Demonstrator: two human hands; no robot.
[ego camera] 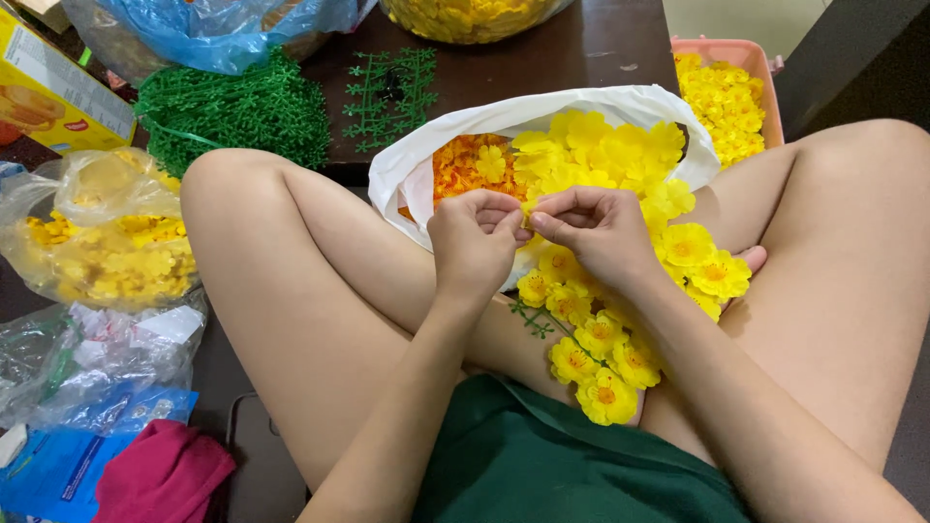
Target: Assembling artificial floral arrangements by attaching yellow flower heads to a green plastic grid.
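Yellow flower, likely light, soft and crushable, pinched by its edge between left hand and right hand, just before the white bag.

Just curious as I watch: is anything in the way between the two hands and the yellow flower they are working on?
Nothing visible is. The left hand and right hand meet fingertip to fingertip on a yellow flower petal, above the open white bag of yellow and orange flowers. The flower-covered green stem lies below on the lap.
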